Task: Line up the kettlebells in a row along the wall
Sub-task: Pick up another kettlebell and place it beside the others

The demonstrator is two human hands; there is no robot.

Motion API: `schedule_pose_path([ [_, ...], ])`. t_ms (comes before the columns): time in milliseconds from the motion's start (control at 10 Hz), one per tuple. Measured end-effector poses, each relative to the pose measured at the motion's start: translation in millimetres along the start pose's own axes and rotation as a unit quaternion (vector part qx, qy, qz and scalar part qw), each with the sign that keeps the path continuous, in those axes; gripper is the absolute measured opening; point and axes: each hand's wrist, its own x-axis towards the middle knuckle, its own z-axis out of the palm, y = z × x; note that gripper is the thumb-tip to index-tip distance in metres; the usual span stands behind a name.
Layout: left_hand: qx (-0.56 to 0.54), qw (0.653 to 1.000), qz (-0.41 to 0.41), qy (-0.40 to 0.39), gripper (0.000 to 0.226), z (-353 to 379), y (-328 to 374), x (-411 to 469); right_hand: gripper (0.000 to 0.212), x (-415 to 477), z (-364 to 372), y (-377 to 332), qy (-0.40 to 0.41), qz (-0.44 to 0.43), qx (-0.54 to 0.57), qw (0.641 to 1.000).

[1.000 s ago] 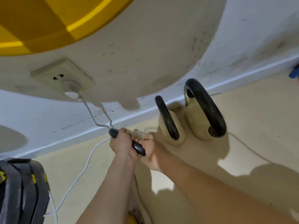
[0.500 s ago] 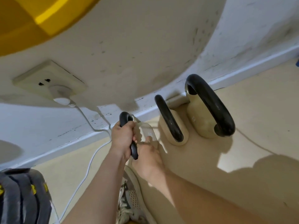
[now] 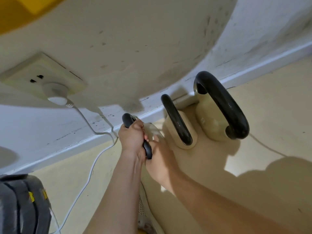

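Note:
Three cream kettlebells with black handles stand by the wall's white baseboard [image 3: 263, 59]. The largest kettlebell [image 3: 211, 120] is on the right, and a middle kettlebell [image 3: 182, 127] stands just left of it. The smallest kettlebell [image 3: 152, 130] is at the left end, close to the middle one. My left hand [image 3: 133, 139] is closed around its black handle. My right hand [image 3: 160, 159] lies against the near end of that handle and the bell's body, which it largely hides; whether it grips the bell I cannot tell.
A wall socket [image 3: 42, 75] holds a white plug [image 3: 57, 97], and its white cable [image 3: 91, 169] trails down across the floor left of my arms. A stack of black weight plates [image 3: 22, 205] sits at the lower left. A shoe [image 3: 145, 215] shows below my arms.
The small kettlebell's handle has turned from lying crosswise to pointing toward the wall, in line with the other two handles. It now sits closer to the middle kettlebell.

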Motion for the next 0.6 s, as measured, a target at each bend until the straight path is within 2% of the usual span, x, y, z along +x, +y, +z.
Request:
schedule_pose_path([
  [100,0.029,0.999,0.005,-0.039,0.024,1,-2,-5,0.031,-6,6,2,0.033,0.009,0.019,0.999],
  [200,0.109,0.992,0.030,-0.057,0.017,9,2,-4,0.035,-2,3,3,0.032,0.020,0.004,0.999],
  [400,0.121,0.992,0.027,0.007,0.011,10,-1,9,0.030,4,-20,0,-0.051,-0.007,-0.045,0.998],
  [600,0.170,0.984,0.037,0.034,0.004,12,-4,20,0.032,1,-42,-9,-0.127,-0.038,-0.156,0.979],
])
